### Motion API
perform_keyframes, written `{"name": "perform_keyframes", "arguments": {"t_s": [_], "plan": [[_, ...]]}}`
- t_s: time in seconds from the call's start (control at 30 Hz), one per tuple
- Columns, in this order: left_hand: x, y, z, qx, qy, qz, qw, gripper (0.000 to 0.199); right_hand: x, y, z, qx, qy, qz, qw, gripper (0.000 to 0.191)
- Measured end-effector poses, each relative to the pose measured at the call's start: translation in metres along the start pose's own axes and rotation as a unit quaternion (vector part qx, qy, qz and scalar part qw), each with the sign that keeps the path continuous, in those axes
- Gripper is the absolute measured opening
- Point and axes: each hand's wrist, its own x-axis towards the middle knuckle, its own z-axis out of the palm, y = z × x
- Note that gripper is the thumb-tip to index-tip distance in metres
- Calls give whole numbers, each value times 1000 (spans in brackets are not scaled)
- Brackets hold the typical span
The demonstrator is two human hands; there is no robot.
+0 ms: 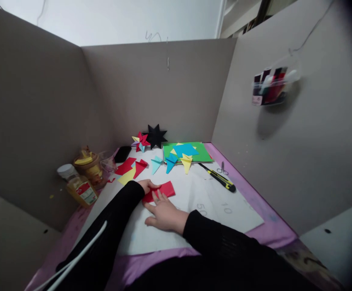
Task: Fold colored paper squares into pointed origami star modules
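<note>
A folded piece of red paper (167,188) lies flat on the white sheet in front of me. My left hand (148,186) rests on its upper left part, fingers stretched out along the edge. Across its lower side my right hand (167,212) lies flat with fingers spread, the fingertips pressing on the red paper. Just behind stand folded paper pieces: a red one (140,167), a light blue one (156,164), a blue one (171,162) and a yellow one (186,162). The underside of the red paper is hidden.
Right of the hands lie a yellow-black utility knife (220,180) and small scissors (223,169). At left are a glue bottle (83,190), a brown pot (88,167) and a phone (123,154). Coloured sheets (206,151) and paper stars (156,136) stand before the back panel.
</note>
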Motion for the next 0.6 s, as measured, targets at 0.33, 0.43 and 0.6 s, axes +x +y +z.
{"name": "perform_keyframes", "arguments": {"t_s": [0.33,0.43,0.6], "plan": [[-4,-12,-4,202,-116,120,965,45,-47,44,-23,-95,26,111,989,62],[-10,-23,2,277,-60,167,944,53,-58,52,-29,-116,46,127,984,55],[-12,-35,2,294,-34,207,932,42,-61,54,-26,-118,101,135,979,45]]}}
